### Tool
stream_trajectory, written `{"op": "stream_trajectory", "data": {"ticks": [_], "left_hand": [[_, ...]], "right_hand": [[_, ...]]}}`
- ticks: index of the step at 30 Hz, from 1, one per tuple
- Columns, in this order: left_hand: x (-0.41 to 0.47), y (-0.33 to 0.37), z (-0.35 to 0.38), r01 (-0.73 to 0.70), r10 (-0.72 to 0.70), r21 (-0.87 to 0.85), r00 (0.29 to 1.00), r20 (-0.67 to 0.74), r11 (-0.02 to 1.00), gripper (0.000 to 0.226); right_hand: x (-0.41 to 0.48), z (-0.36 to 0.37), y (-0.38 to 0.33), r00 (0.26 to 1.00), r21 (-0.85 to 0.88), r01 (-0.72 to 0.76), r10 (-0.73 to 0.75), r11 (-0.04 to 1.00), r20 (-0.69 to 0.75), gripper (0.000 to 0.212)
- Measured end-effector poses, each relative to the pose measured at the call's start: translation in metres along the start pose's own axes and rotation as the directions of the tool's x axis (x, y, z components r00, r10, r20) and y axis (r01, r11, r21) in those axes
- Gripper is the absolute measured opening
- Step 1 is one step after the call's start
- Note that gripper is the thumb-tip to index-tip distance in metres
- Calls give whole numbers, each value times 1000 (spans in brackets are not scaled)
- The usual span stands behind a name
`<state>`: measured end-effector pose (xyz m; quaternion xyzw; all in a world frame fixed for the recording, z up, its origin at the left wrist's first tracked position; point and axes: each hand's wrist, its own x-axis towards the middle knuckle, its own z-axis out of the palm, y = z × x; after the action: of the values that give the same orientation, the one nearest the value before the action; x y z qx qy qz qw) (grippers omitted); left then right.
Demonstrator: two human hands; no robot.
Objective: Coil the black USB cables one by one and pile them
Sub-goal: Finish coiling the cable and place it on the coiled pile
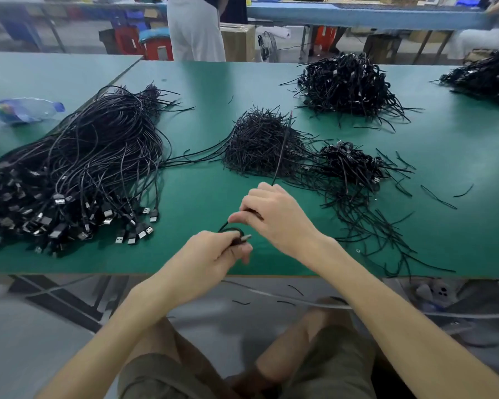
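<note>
sitting at the near edge of the green table point(199, 197), a person works on one black usb cable point(283, 145). the left hand point(213, 251) has its fingers curled round a small loop of the cable, and the silver plug point(245, 238) sticks out to the right of that fist. the right hand point(274, 214) is just above and to the right, almost touching the left one. it pinches the same cable between thumb and fingers. from the top of the right hand the rest of the cable goes up in the air toward the far side, a thin black line that looks a bit blurred.

on the left of the table lies a big bundle of long cables point(98, 156), not coiled, with their plugs bunched at the near end. in the middle, past the hands, is a heap of short black ties point(260, 142). just right of it sits a small pile of coiled cables point(349, 162), and loose ties point(372, 226) are spread about on the near right. a bigger pile of coiled cables point(343, 84) is far off on the right, and another dark pile point(484, 76) is at the far right corner. a clear plastic bottle point(23, 109) lies on its side on the next table at the far left. behind the table stands someone in white trousers point(195, 27), next to a red stool point(159, 47).
</note>
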<state>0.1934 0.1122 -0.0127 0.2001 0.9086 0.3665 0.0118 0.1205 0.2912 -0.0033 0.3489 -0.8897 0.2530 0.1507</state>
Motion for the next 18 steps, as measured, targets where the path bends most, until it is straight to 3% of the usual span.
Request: {"op": "stream_trajectory", "data": {"ticks": [2,4,7,10,12,14,16,18], "left_hand": [[5,-6,5,41,-55,-96,987,-149,995,21],[10,-12,10,71,-101,-136,967,-234,988,21],[16,-21,15,114,-139,-124,965,-221,986,26],[18,-14,16,59,-162,-373,954,-253,926,32],[19,-7,20,26,-248,-604,926,-286,796,32],[20,-1,24,2,-305,-825,930,-207,565,38],[22,2,27,-17,-316,-947,941,-124,320,41],[26,4,25,-7,-325,-980,943,-73,201,48]], "right_hand": [[-5,1,-6,994,208,-106,108,972,4,27],[-9,1,-12,967,428,-243,253,870,35,24],[-15,3,-18,944,459,-311,328,832,45,19],[-17,4,-23,915,632,-341,400,696,53,16],[-19,8,-28,900,757,-329,429,565,72,14],[-22,15,-36,898,812,-300,434,501,64,12],[-25,19,-42,894,832,-271,447,484,31,12],[-27,22,-43,892,822,-249,452,513,-12,11]]}}
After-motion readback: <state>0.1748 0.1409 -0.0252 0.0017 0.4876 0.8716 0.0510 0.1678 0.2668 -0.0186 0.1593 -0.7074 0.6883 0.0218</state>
